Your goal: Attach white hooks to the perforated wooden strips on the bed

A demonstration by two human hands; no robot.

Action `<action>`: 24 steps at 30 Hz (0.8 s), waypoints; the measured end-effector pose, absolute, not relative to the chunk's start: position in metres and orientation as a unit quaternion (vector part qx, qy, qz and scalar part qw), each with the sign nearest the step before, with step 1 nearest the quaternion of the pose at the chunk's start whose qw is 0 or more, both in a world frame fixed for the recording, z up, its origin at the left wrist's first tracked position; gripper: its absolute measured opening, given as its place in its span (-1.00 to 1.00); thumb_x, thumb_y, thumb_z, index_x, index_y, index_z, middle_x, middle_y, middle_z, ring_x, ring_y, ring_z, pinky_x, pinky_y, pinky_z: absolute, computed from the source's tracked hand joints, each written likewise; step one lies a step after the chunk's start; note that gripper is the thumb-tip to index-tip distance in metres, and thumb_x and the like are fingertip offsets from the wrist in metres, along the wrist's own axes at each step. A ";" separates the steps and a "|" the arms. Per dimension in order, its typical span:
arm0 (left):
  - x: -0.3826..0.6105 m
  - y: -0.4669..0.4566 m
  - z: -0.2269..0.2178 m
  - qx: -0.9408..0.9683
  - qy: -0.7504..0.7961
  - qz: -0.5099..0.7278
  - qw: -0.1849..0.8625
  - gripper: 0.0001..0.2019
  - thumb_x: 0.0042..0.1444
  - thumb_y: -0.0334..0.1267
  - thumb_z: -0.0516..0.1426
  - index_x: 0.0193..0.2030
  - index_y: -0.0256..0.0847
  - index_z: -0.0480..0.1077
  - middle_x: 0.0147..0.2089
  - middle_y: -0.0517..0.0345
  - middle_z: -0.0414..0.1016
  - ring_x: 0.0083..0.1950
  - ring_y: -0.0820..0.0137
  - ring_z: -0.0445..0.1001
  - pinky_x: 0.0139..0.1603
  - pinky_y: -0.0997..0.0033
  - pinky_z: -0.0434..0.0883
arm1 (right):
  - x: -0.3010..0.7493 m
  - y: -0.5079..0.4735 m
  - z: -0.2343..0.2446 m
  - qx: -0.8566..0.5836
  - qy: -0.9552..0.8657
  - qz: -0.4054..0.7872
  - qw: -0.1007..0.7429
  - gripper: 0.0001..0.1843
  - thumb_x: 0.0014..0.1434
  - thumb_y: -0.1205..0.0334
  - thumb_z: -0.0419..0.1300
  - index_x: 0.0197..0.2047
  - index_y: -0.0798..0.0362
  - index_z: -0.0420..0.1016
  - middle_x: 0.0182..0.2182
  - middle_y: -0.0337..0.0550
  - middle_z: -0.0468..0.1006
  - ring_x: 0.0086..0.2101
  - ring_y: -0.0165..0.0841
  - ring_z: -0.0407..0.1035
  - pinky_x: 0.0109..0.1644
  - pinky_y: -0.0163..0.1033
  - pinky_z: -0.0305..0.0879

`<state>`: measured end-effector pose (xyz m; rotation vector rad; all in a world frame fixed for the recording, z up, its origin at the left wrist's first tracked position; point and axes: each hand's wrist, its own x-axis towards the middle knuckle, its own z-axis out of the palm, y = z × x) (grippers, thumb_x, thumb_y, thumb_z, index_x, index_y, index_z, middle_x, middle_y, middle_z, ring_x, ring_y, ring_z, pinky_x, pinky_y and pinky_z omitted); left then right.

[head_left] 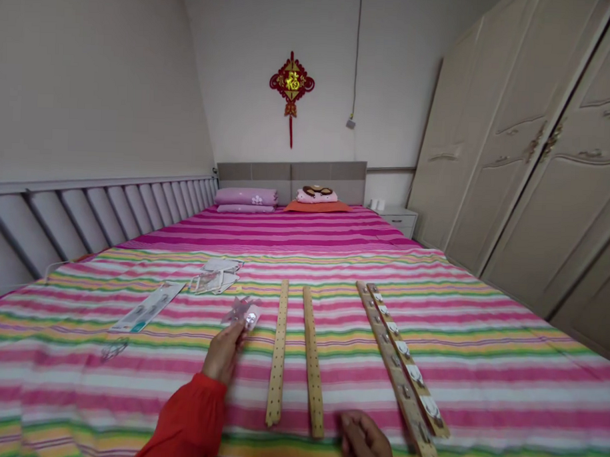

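Note:
My left hand (224, 352), in a red sleeve, pinches a few see-through plastic pieces (242, 311) bearing a shiny round metallic part; their exact kind is unclear. Just to the right of it, two narrow wooden strips (279, 351) with rows of small dark holes lie lengthwise on the striped sheet. My right hand (365, 440) rests low in view beside the near end of the second strip (312, 359). Its fingers are curled in, and nothing shows in them. Farther right lie two more strips (397, 365) with metal hooks and whitish pieces along them, side by side.
On the left are a flat clear package (149, 306), a small tangle of thin wire-like pieces (115, 348) and a pile of whitish scraps (216, 277). Folded bedding (246, 200) is at the headboard. A slatted rail (85, 211) runs along the left; a wardrobe (517, 162) stands right.

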<state>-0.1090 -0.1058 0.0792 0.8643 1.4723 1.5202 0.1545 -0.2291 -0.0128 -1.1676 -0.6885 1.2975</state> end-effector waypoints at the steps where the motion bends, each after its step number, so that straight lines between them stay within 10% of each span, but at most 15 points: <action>1: -0.099 -0.114 0.078 0.333 0.567 0.603 0.452 -0.69 -0.13 -0.04 0.27 -0.40 -0.29 0.51 -0.52 0.14 0.46 -0.50 0.49 0.39 -0.49 0.49 0.36 | 0.157 -0.228 -0.006 -0.498 -0.300 0.557 0.594 -0.44 -0.26 -0.27 0.38 -0.51 0.09 0.46 -0.75 -0.38 0.26 -0.75 -0.60 -0.05 -0.68 -0.42 -0.21; 11: -0.004 -0.196 0.065 0.275 0.480 0.531 0.642 -0.56 -0.30 -0.02 0.39 -0.30 -0.28 0.55 -0.46 0.16 0.50 -0.40 0.53 0.44 -0.34 0.58 0.41 | 0.165 -0.227 0.050 -0.475 -0.392 0.518 0.594 -0.55 -0.11 -0.15 0.34 -0.43 0.12 0.53 -0.64 -0.32 0.38 -0.71 -0.55 0.10 -0.65 -0.38 -0.04; 24: 0.022 -0.212 0.052 0.398 0.510 0.500 0.575 -0.50 -0.31 0.13 0.33 -0.41 -0.31 0.51 -0.49 0.11 0.52 -0.44 0.45 0.44 -0.44 0.49 0.39 | 0.150 -0.200 0.047 -0.436 -0.380 0.570 0.584 -0.61 -0.18 -0.06 0.39 -0.50 0.11 0.48 -0.73 -0.32 0.42 -0.71 -0.50 0.23 -0.62 -0.38 0.12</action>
